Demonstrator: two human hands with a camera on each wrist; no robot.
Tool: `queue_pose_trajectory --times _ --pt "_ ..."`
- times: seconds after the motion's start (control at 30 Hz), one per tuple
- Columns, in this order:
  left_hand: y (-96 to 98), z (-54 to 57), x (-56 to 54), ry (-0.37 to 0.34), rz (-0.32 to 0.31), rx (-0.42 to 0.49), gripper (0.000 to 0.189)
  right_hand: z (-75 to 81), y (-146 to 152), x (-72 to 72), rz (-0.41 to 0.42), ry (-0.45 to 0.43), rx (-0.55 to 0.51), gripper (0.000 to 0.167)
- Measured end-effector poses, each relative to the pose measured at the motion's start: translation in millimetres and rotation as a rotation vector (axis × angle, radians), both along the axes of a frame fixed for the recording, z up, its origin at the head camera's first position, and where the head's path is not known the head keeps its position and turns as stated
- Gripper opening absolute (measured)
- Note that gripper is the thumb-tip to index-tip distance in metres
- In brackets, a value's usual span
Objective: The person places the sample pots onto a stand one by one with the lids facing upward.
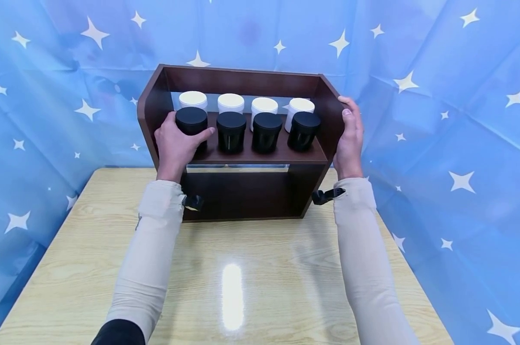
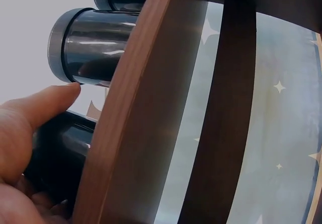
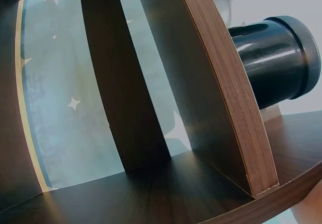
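A dark brown two-tier shelf (image 1: 251, 162) stands on the table. Along the front of its upper board is a row of several black lidded jars (image 1: 231, 133), with white lidded jars (image 1: 231, 103) behind them. My left hand (image 1: 178, 146) grips the leftmost black jar (image 1: 191, 118), thumb on its right side and fingers round its left. In the left wrist view that thumb (image 2: 55, 100) reaches close to the neighbouring jar (image 2: 95, 45). At the shelf's right side panel (image 1: 329, 112), my right hand (image 1: 349, 139) holds the outer face, fingertips over the edge.
The lower tier (image 1: 238, 194) of the shelf holds nothing visible. A pale wood table (image 1: 277, 268) extends in front, with a bright light reflection on it. Blue star-patterned cloth (image 1: 449, 120) hangs behind and along both sides.
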State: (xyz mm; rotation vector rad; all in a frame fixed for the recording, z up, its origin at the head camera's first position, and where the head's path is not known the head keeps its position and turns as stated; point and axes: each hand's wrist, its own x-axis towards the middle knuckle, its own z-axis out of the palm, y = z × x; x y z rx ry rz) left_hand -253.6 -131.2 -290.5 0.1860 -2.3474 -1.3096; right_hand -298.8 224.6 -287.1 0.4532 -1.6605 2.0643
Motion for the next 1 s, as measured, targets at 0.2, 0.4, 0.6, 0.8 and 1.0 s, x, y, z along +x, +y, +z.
queue_pose_trajectory --times 0.2,0.4,0.6,0.8,1.0 --pt "0.5 -1.8 -0.5 -0.044 -0.017 0.019 0.084 0.7 -0.1 1.1 -0.010 0.005 0.018 0.036" --pt "0.8 -1.7 0.5 -0.042 -0.016 0.022 0.089 2.0 0.1 1.8 -0.017 0.005 0.017 0.035" --pt "0.6 0.5 6.5 0.009 -0.009 0.025 0.088 0.5 0.9 1.8 -0.023 -0.023 0.039 0.037" --pt "1.1 9.9 12.2 0.137 0.023 0.049 0.081 0.4 2.2 1.3 -0.011 -0.025 0.036 0.038" --pt "3.8 20.5 28.5 0.379 0.034 0.148 0.056 2.6 0.2 5.0 -0.005 -0.017 0.030 0.038"
